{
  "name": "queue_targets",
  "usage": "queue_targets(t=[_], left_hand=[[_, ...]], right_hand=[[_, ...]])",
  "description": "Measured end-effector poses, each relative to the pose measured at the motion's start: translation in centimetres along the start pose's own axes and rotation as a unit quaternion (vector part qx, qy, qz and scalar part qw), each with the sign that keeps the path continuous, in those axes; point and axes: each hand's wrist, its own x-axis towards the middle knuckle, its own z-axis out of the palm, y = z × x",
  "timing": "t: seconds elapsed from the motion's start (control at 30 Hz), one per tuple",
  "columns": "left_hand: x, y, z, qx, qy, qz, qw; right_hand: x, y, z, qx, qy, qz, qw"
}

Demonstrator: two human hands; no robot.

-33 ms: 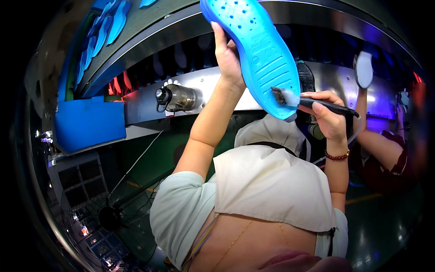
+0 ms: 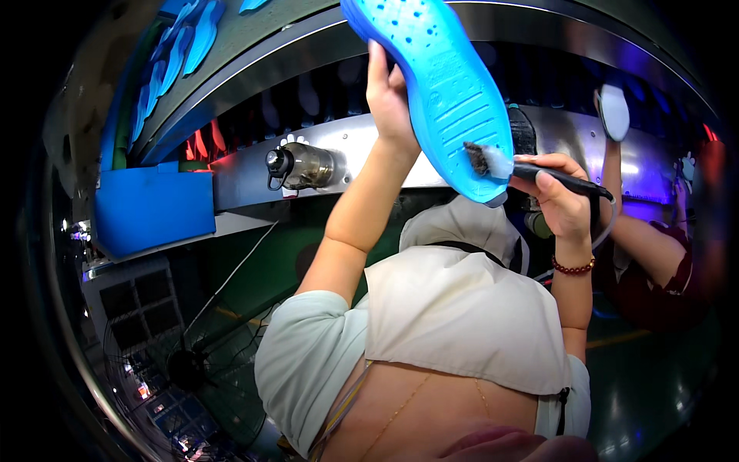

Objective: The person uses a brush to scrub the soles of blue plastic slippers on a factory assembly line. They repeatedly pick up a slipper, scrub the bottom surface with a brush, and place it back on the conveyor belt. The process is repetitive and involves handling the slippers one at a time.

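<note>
My left hand [image 2: 391,100] is closed on the side edge of a blue shoe sole [image 2: 454,100]. The sole is held up and tilted, its dotted, ridged face showing; its upper end runs out of the picture. In my right hand [image 2: 562,196] is a brush [image 2: 558,179] with a black handle, and a thin tube or cord comes off the handle's end. The brush's pale, dark-tipped bristles [image 2: 489,162] lie against the sole's lower end. A beaded bracelet [image 2: 573,266] circles my right wrist.
A metal ledge [image 2: 362,146] crosses behind my hands, with a dark bottle [image 2: 304,167] on it. Blue soles [image 2: 177,58] lie on the conveyor at upper left, above a blue box [image 2: 158,208]. At right, another person's arm [image 2: 647,250] holds up a pale sole [image 2: 614,113]. A fan [image 2: 187,369] stands lower left.
The brush has shifted very slightly to the right against the sole. The other person's pale sole has moved a little up and left. My grips are the same.
</note>
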Motion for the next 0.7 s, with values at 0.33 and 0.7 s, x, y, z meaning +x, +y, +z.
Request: queue_targets(t=[0.33,0.7], left_hand=[[-3.2,-3.7,0.9,-0.251,-0.080,-0.024,0.964],[-1.7,-3.1,1.1,-0.209,-0.065,-0.004,0.976]], right_hand=[[0.2,-0.5,2.4,-0.204,0.024,-0.072,0.976],[2.6,-3.4,0.8,-0.382,-0.136,-0.113,0.907]])
